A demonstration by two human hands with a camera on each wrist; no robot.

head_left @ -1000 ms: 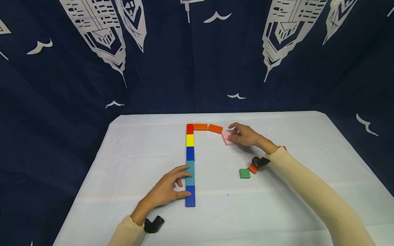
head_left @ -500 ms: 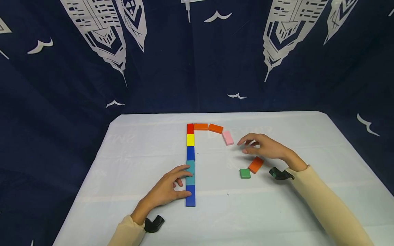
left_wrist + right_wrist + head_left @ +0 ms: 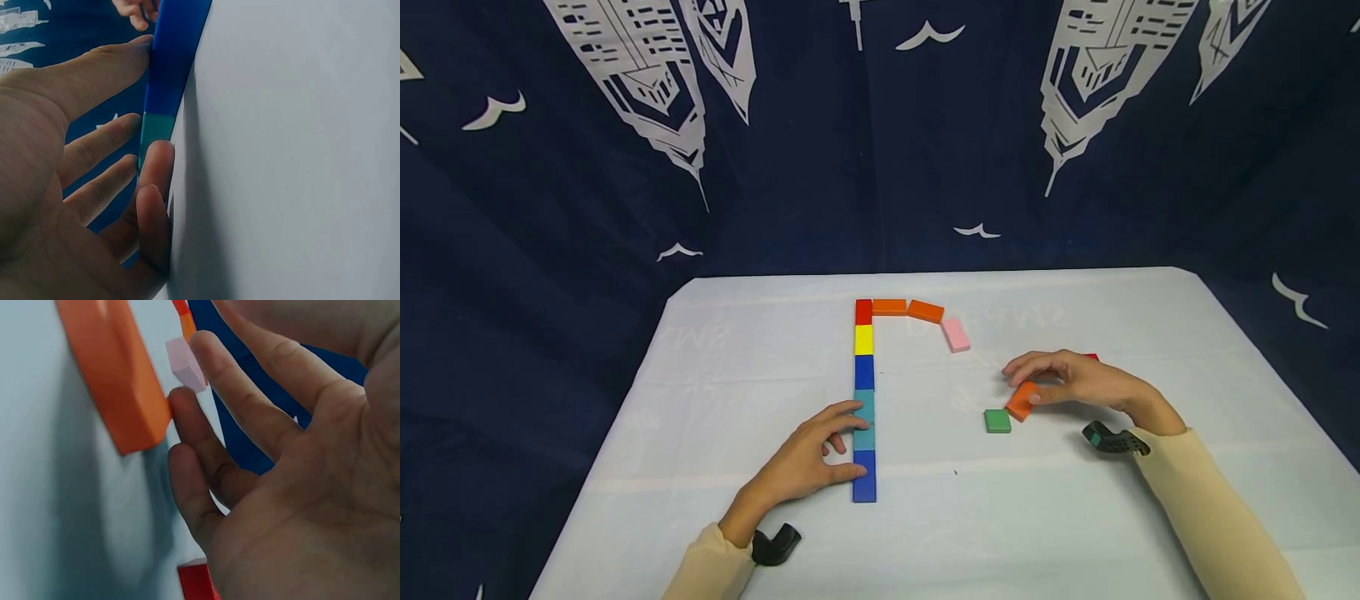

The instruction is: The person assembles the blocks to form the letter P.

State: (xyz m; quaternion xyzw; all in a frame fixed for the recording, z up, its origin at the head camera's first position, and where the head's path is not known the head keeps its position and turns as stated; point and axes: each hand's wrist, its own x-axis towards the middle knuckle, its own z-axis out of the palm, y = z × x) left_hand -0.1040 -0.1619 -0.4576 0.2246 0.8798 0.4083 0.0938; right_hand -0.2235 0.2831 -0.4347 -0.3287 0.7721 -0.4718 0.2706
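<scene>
A straight row of blocks stands at mid-table, with a dark blue block (image 3: 864, 477) nearest, light blue above it, then a blue block (image 3: 865, 372), a yellow block (image 3: 864, 340) and a red block (image 3: 863, 312). My left hand (image 3: 801, 457) rests along its left side, fingertips on the light blue part (image 3: 866, 440) and thumb at the near dark blue block. Over on the right, my right hand (image 3: 1075, 385) is at a loose orange block (image 3: 1019, 403), its thumb overlapping one end. The right wrist view shows its loosely extended fingers beside that orange block (image 3: 115, 375).
Two orange blocks (image 3: 889, 307) and a slanted pink block (image 3: 956, 335) curve right from the row's far end. A green block (image 3: 997, 422) lies beside the loose orange one. Partly hidden behind my right hand is another red block (image 3: 1092, 357). A dark blue cloth (image 3: 820, 208) hangs behind the table.
My right hand has let go of the pink block, which stays angled beside the orange pair, and has moved right and nearer to the loose orange block. The left hand has kept still.
</scene>
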